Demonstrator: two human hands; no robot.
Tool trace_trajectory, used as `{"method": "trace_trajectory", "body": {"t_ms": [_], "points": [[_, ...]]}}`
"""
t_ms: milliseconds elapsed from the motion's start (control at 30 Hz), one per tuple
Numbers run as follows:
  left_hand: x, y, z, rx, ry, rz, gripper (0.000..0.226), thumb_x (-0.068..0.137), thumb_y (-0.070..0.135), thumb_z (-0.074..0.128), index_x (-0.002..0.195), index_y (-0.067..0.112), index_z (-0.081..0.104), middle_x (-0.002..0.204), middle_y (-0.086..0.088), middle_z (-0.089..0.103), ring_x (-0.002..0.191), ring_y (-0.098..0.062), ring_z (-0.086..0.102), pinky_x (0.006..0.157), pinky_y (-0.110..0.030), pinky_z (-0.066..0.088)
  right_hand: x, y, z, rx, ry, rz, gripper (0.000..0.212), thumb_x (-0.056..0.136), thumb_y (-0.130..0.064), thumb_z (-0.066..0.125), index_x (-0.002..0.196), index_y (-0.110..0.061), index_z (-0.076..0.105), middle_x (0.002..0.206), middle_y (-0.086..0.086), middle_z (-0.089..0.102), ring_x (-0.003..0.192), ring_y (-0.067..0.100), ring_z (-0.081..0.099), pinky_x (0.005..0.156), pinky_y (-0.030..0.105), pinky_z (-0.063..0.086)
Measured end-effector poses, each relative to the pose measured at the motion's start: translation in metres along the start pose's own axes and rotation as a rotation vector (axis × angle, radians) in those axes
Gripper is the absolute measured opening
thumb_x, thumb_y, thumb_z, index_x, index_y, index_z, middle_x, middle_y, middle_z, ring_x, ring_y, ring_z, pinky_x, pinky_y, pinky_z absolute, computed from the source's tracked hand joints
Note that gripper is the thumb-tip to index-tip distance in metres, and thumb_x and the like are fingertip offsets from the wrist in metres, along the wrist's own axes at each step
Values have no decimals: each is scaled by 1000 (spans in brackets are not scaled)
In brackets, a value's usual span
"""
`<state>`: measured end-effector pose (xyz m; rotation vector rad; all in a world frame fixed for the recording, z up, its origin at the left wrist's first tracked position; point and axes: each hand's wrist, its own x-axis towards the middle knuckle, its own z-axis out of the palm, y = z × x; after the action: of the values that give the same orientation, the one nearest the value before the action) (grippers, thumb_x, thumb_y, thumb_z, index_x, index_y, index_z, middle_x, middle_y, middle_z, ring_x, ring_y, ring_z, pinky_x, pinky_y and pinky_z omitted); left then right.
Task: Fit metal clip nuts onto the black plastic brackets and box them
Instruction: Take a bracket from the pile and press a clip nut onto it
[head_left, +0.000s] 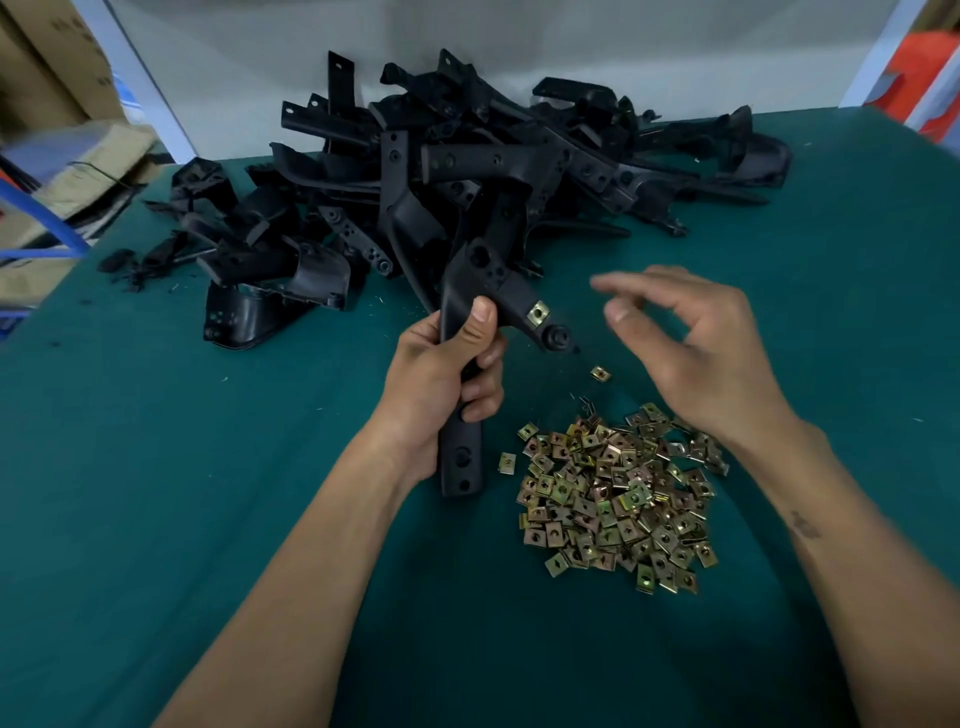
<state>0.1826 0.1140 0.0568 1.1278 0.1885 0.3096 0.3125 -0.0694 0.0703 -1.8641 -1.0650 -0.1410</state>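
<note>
My left hand (447, 374) grips a black plastic bracket (485, 291) by its long stem, thumb on top, holding it upright over the table. One brass-coloured clip nut (538, 313) sits fitted on the bracket's right arm. To the right of that arm, my right hand (691, 348) hovers with loosely spread fingers and holds nothing. A pile of loose clip nuts (618, 493) lies on the green cloth below my right wrist. A single clip nut (600, 373) lies apart, between the bracket and the pile.
A big heap of black brackets (467, 166) fills the back of the green table (156, 493). Black plastic scraps (140, 265) lie at the heap's left. Cardboard boxes (47, 78) stand beyond the table's left edge. A white wall closes the back.
</note>
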Motion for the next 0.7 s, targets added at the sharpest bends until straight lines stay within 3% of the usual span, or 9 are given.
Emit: {"method": "trace_trajectory", "body": {"t_ms": [67, 133, 267, 467, 533, 633, 700], "points": [[0, 0, -2, -38, -8, -29, 33, 100, 36, 61, 76, 19, 46, 71, 1, 39, 47, -8, 28, 38, -20, 29, 1, 14, -5, -87, -27, 102, 19, 95, -10, 71, 112, -15, 77, 93, -8, 69, 88, 5, 63, 83, 15, 47], [1, -1, -3, -55, -29, -67, 33, 100, 38, 60, 79, 19, 44, 71, 1, 40, 48, -8, 28, 38, -20, 29, 2, 21, -6, -150, -138, 183, 16, 91, -12, 77, 106, -17, 79, 90, -7, 67, 82, 4, 61, 74, 8, 43], [3, -4, -2, -67, -91, -162, 38, 95, 46, 62, 80, 17, 42, 71, 1, 42, 46, -8, 28, 38, -21, 29, 1, 25, 2, -260, -284, 219, 14, 85, -23, 84, 97, -19, 79, 85, -9, 61, 77, 8, 60, 70, 28, 48], [4, -7, -2, -77, -111, -224, 38, 95, 47, 61, 80, 17, 42, 71, 0, 43, 46, -9, 29, 38, -20, 29, -1, 17, 10, -373, -295, 184, 9, 94, -13, 73, 94, -20, 67, 86, -15, 60, 79, -1, 56, 69, 26, 49], [3, -7, -3, -98, -128, -227, 37, 96, 45, 60, 81, 18, 41, 71, -1, 43, 46, -8, 29, 38, -20, 28, -1, 13, 10, -264, -231, 203, 9, 95, -13, 71, 94, -20, 66, 79, -10, 65, 73, 3, 62, 68, 27, 54], [2, -6, -1, -124, -167, -236, 35, 95, 43, 62, 81, 19, 41, 70, -1, 42, 45, -7, 30, 37, -19, 26, 0, 2, 9, 233, -121, 255, 12, 94, 0, 69, 93, -11, 65, 73, -1, 70, 60, 8, 66, 60, 21, 54], [2, -7, 1, -113, -192, -240, 32, 95, 43, 61, 89, 16, 43, 69, 0, 42, 44, -6, 30, 36, -18, 27, 0, -7, 10, 488, -53, 236, 15, 87, 3, 72, 93, -10, 68, 76, -2, 72, 64, 9, 67, 61, 19, 54]]}}
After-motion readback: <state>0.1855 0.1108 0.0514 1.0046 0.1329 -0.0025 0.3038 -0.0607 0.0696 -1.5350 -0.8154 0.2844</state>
